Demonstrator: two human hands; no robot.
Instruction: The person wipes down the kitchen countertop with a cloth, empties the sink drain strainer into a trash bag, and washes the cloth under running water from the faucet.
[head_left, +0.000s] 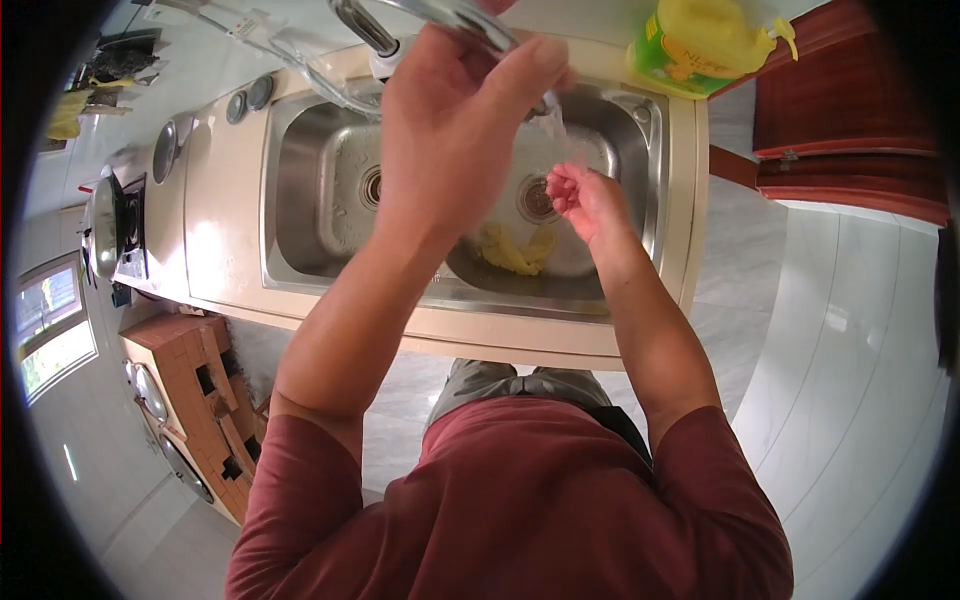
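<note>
My left hand [450, 130] is raised over the sink, its fingers closed round the chrome faucet [490, 28]. Part of the faucet is hidden behind that hand. A thin stream of water [556, 128] runs down from the spout toward the right basin. In this stream is my right hand [592, 200], its fingers curled inward with nothing visible in them. Below and to the left of it, a crumpled yellow cloth or glove [515, 250] lies on the floor of the basin, beside the drain [537, 198].
The steel double sink [300, 200] is set in a beige counter [225, 235]. At the back right stands a yellow-green jug [690, 45] with a pump. Far left are a lidded pan [103, 228] on a stove and a brick-patterned cabinet [190, 370]. Dark red panels [840, 100] hang at right.
</note>
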